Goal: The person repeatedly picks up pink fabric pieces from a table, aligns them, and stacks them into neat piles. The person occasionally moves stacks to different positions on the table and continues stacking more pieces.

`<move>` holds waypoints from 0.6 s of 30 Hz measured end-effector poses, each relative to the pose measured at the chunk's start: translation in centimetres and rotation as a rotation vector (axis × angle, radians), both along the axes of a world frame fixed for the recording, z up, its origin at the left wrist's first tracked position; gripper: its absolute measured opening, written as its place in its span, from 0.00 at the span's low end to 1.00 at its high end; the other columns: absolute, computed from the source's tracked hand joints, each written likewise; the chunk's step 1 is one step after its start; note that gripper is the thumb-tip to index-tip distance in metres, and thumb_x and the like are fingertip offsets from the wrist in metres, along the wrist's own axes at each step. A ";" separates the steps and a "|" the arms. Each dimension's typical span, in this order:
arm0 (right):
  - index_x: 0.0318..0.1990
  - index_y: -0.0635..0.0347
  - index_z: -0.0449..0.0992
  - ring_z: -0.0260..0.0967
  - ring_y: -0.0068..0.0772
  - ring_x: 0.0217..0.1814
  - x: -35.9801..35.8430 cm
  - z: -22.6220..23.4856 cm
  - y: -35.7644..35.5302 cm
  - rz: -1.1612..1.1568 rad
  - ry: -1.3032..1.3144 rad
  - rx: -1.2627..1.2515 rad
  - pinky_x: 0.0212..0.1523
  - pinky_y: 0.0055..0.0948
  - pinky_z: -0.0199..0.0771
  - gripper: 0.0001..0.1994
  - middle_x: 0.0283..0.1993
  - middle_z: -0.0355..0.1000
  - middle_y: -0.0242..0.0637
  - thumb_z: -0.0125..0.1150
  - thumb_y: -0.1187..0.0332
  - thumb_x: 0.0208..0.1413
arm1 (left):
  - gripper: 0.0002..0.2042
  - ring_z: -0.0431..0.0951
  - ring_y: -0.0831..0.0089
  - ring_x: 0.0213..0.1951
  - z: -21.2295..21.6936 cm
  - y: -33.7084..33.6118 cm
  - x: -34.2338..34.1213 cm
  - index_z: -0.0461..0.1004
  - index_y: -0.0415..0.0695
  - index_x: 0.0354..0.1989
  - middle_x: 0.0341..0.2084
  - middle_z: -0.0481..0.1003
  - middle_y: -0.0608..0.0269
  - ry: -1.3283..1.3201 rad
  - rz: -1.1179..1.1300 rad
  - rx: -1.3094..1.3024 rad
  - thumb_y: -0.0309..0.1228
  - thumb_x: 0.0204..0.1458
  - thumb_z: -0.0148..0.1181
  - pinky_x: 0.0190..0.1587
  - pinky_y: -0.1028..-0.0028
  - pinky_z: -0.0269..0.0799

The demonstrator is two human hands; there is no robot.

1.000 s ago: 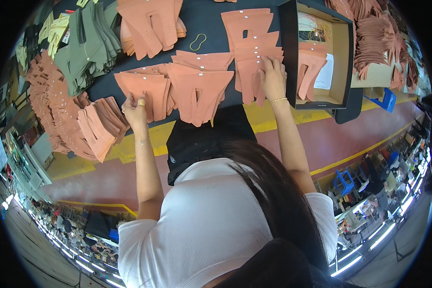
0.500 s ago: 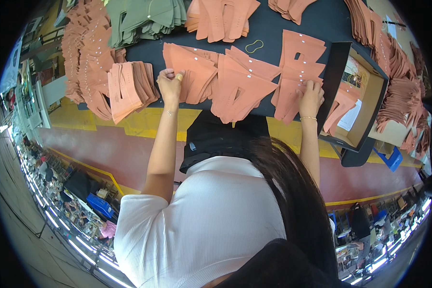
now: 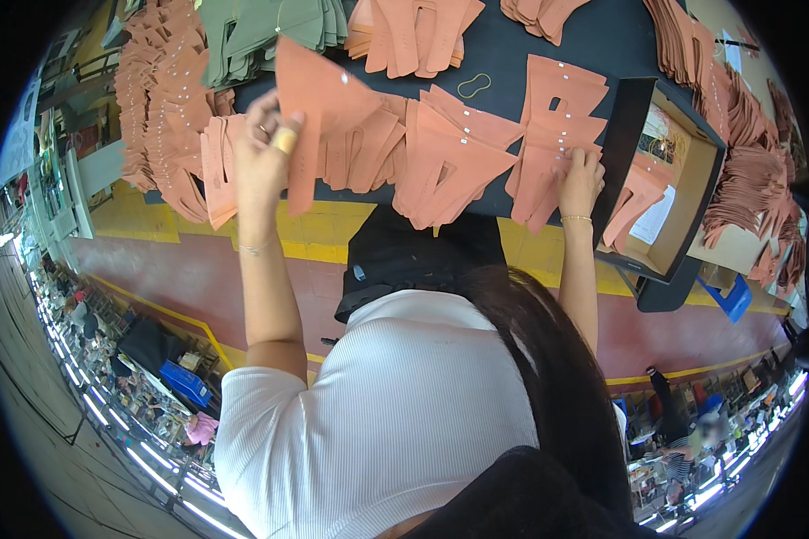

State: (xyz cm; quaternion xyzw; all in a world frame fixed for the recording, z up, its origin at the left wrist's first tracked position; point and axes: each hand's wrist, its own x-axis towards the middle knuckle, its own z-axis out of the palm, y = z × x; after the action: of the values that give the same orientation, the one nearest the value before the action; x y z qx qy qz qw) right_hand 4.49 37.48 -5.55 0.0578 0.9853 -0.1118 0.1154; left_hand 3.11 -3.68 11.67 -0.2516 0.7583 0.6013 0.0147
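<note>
My left hand [image 3: 262,160], with a yellow cover on one finger, is closed on a salmon-coloured cut piece [image 3: 322,101] that looks like a shoe upper. The piece is raised and tilted above a fanned pile of like pieces [image 3: 366,154]. Left of it, partly hidden by my hand, stands a bundle of the same pieces [image 3: 216,171]. My right hand [image 3: 582,184] rests with curled fingers on the lower end of an overlapping row of uppers [image 3: 559,85] bearing small white dots. Whether it pinches one is hidden. Between my hands lies another fanned pile [image 3: 445,171].
An open black box [image 3: 712,180] with salmon pieces and paper inside stands at the right. Green pieces [image 3: 283,31] and more salmon stacks [image 3: 418,36] lie at the back. A thin yellow loop [image 3: 475,85] is on the dark table [image 3: 503,67]. Long stacks line the left [image 3: 166,108].
My left hand has lifted one salmon upper off the fanned pile and carried it up and to the left. My right hand has stayed in place.
</note>
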 end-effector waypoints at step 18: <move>0.47 0.52 0.70 0.62 0.52 0.55 0.3 -0.7 0.3 0.003 0.057 0.042 0.52 0.51 0.66 0.21 0.50 0.65 0.40 0.70 0.68 0.44 | 0.19 0.78 0.74 0.41 -10.7 -3.8 -4.6 0.76 0.33 0.45 0.39 0.80 0.56 -0.010 -0.192 -0.421 0.38 0.54 0.65 0.47 0.75 0.72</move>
State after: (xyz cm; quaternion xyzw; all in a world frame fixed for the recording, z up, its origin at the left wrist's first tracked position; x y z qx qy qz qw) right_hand 4.83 37.74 -6.25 0.0555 0.9904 -0.0925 0.0863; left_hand -1.49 -7.52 0.96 -0.1789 0.8874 0.4243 0.0229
